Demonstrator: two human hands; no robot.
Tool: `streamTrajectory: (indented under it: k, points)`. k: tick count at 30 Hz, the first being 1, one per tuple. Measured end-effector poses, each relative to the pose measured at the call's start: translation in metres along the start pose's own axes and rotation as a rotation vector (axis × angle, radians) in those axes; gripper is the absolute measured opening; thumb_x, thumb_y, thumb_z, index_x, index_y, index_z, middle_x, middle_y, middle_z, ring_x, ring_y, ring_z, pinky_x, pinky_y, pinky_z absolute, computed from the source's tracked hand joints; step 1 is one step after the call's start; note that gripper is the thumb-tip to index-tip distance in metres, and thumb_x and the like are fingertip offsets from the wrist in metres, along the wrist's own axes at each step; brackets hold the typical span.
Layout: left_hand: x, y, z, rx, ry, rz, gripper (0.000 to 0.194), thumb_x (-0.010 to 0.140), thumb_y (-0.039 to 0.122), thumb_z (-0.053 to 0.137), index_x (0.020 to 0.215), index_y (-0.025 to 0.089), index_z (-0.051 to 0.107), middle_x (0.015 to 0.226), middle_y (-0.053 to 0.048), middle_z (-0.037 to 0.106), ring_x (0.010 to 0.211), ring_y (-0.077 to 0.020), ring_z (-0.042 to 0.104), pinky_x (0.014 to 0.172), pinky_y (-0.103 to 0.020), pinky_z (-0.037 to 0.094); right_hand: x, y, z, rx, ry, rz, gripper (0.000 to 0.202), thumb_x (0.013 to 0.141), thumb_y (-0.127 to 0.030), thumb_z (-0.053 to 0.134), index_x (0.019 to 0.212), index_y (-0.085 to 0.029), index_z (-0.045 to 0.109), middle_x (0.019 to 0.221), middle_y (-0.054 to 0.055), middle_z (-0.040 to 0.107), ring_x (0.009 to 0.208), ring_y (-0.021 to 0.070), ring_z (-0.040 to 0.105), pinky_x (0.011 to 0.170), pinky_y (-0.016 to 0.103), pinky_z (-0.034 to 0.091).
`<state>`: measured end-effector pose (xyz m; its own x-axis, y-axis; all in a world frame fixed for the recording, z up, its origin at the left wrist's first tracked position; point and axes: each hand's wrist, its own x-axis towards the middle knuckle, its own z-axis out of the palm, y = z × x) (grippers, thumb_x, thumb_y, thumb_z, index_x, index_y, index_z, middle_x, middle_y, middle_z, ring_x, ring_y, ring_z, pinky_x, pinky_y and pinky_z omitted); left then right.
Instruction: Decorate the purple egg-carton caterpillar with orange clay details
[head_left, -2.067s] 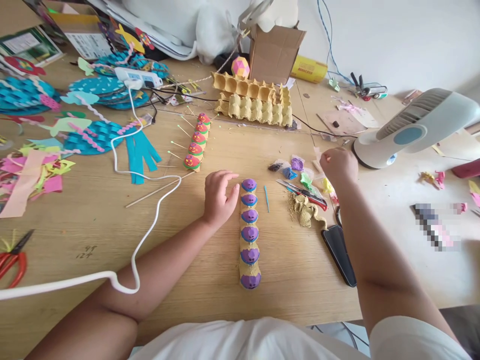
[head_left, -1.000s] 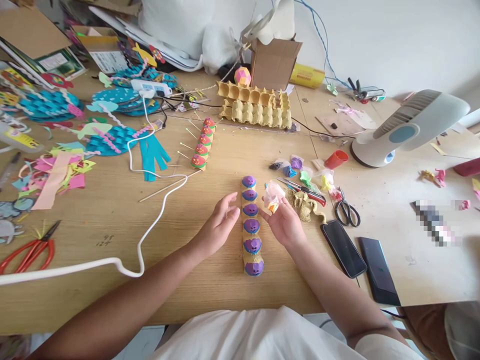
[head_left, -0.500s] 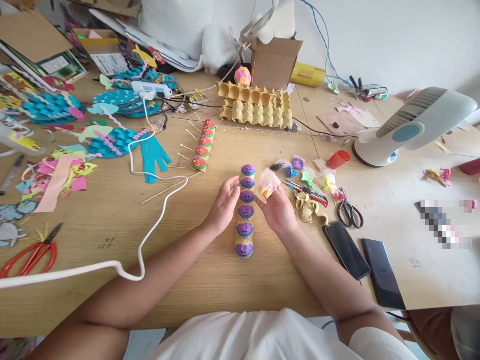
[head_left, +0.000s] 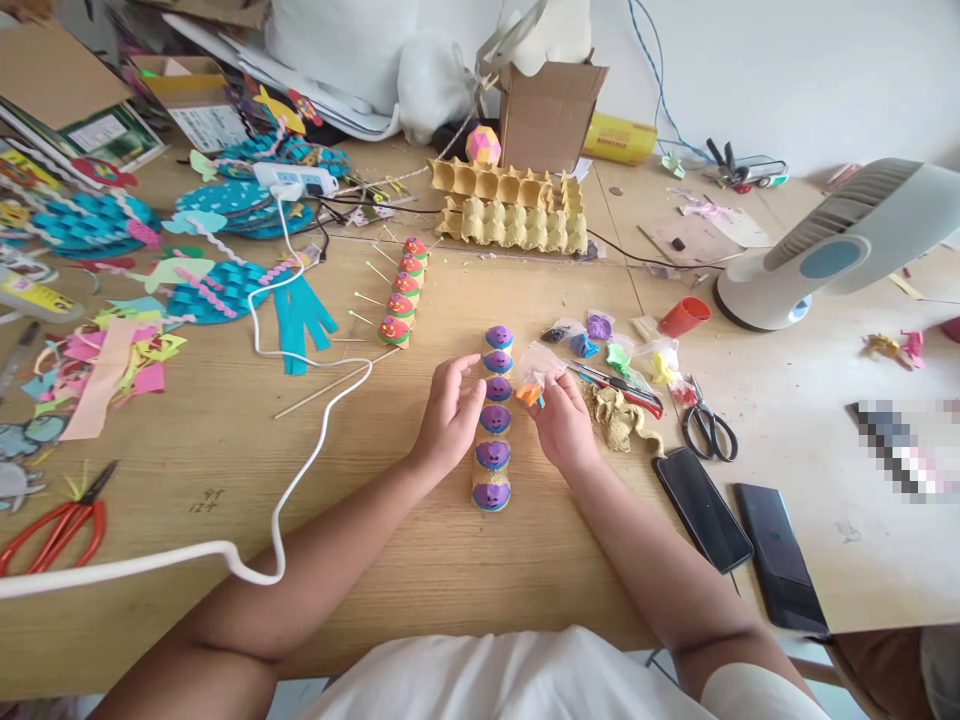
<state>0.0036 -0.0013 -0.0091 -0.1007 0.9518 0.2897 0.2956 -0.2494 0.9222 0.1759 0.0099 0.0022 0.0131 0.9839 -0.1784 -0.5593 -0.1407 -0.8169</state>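
Between my hands an egg-carton strip [head_left: 495, 419] lies lengthwise on the table, its humps topped with purple clay faces edged in blue. My right hand [head_left: 564, 420], on the strip's right, pinches a small clear plastic bag [head_left: 531, 390] with orange clay in it. To the left of the strip, my left hand [head_left: 450, 415] is held with fingers curved and apart, holding nothing, its fingertips close to the upper humps. Several more bags of coloured clay [head_left: 618, 358] lie beyond my right hand, beside a red utility knife [head_left: 637, 396].
Scissors [head_left: 709, 430], two phones [head_left: 703, 508] and a white fan [head_left: 810, 250] are on the right. A red-and-green egg-carton strip [head_left: 403, 292], egg trays [head_left: 517, 222] and a white cable [head_left: 322, 430] lie ahead and left. Red pliers [head_left: 67, 525] lie far left.
My right hand has turned and closed its fingers on the bag, so the orange clay shows more plainly. My left hand has shifted slightly. The view has moved a little.
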Motion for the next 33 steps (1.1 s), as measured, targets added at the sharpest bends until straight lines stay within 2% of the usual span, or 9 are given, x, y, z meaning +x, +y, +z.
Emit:
streamTrajectory:
  k: [6, 12, 17, 28, 33]
  points:
    - [-0.005, -0.002, -0.001, -0.011, -0.057, 0.046, 0.04, 0.108, 0.045, 0.044, 0.142, 0.027, 0.051, 0.145, -0.013, 0.054, 0.131, -0.0245, 0.057, 0.11, -0.044, 0.05, -0.003, 0.0, 0.01, 0.032, -0.12, 0.002, 0.019, 0.086, -0.04, 0.077, 0.089, -0.027, 0.063, 0.112, -0.001, 0.071, 0.101, 0.0155, 0.065, 0.087, 0.028, 0.056]
    - [0.0, -0.008, 0.004, -0.071, -0.007, -0.004, 0.045, 0.107, 0.052, 0.043, 0.141, 0.025, 0.053, 0.144, -0.014, 0.054, 0.134, -0.0264, 0.054, 0.114, -0.048, 0.046, 0.015, 0.007, 0.006, 0.031, -0.139, -0.044, 0.02, 0.084, -0.042, 0.076, 0.09, -0.028, 0.063, 0.11, -0.002, 0.073, 0.099, 0.0156, 0.067, 0.089, 0.029, 0.056]
    - [0.001, -0.012, 0.004, -0.084, -0.008, 0.009, 0.046, 0.106, 0.053, 0.045, 0.14, 0.025, 0.054, 0.142, -0.013, 0.056, 0.134, -0.0263, 0.054, 0.115, -0.048, 0.046, 0.023, 0.012, 0.001, 0.058, -0.153, -0.043, 0.021, 0.084, -0.041, 0.077, 0.092, -0.028, 0.063, 0.105, -0.003, 0.074, 0.093, 0.0138, 0.069, 0.084, 0.026, 0.057]
    - [0.0, -0.009, 0.006, -0.027, 0.004, 0.102, 0.038, 0.108, 0.043, 0.045, 0.139, 0.024, 0.054, 0.138, -0.013, 0.058, 0.128, -0.0225, 0.058, 0.099, -0.038, 0.056, 0.024, 0.015, 0.001, -0.024, -0.171, -0.082, 0.025, 0.086, -0.046, 0.075, 0.101, -0.029, 0.063, 0.112, 0.001, 0.074, 0.104, 0.0186, 0.07, 0.091, 0.033, 0.059]
    - [0.002, -0.005, 0.001, 0.08, 0.009, 0.229, 0.031, 0.108, 0.033, 0.046, 0.137, 0.023, 0.056, 0.136, -0.012, 0.061, 0.131, -0.0228, 0.058, 0.112, -0.043, 0.049, 0.022, 0.016, -0.002, -0.153, -0.119, -0.17, 0.027, 0.088, -0.049, 0.073, 0.093, -0.027, 0.058, 0.102, 0.0, 0.072, 0.095, 0.0179, 0.068, 0.091, 0.034, 0.057]
